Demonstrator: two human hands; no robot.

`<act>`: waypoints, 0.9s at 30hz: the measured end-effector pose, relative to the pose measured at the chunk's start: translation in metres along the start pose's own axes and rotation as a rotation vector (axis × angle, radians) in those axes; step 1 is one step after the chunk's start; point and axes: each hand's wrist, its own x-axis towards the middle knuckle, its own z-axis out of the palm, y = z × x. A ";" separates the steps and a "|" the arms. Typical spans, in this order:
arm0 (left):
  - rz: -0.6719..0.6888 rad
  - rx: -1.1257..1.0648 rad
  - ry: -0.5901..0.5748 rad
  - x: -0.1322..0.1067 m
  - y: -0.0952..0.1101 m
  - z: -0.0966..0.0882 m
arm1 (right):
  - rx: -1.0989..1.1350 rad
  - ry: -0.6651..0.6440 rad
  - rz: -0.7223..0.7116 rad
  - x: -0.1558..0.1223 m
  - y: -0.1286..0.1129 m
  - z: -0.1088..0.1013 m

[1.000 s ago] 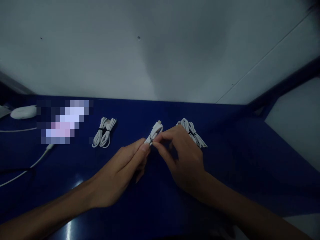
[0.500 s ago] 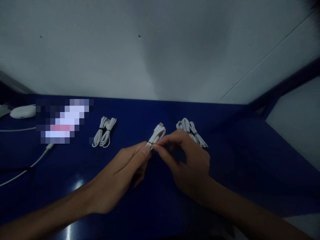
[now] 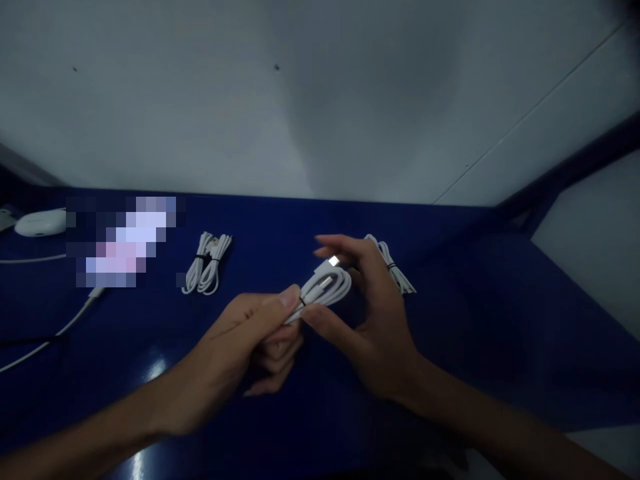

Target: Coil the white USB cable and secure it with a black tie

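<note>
Above a blue surface (image 3: 475, 320), left hand (image 3: 245, 347) and right hand (image 3: 375, 333) are clamping their grip on a light, floppy cable bundle (image 3: 327, 288) near its tie.

The left hand (image 3: 250, 340) and the right hand (image 3: 373, 320) are showing bare above the blue table (image 3: 475, 300). Both forearms are running uncovered as well, with skin showing all the way to the table's near edge. The left thumb is showing a short, trimmed nail.

blue table (image 3: 475, 320), tied white cable bundle (image 3: 207, 263), another bundle (image 3: 396, 270), white wall (image 3: 300, 100)
</note>
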 end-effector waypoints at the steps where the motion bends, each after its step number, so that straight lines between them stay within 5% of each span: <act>1: -0.022 -0.021 -0.026 0.000 0.001 0.001 | 0.037 -0.080 0.002 0.002 -0.001 -0.002; 4: -0.067 -0.021 -0.062 0.000 0.007 0.003 | 0.179 -0.213 0.003 0.004 -0.001 -0.003; 12: -0.113 -0.071 -0.098 0.000 0.012 0.003 | 0.162 -0.093 -0.080 0.005 0.003 0.000; 18: -0.123 -0.063 -0.096 0.000 0.014 0.003 | 0.167 -0.115 -0.001 0.005 0.003 -0.003; 27: -0.124 -0.041 -0.078 -0.001 0.010 0.002 | 0.488 -0.427 0.221 0.011 0.002 -0.011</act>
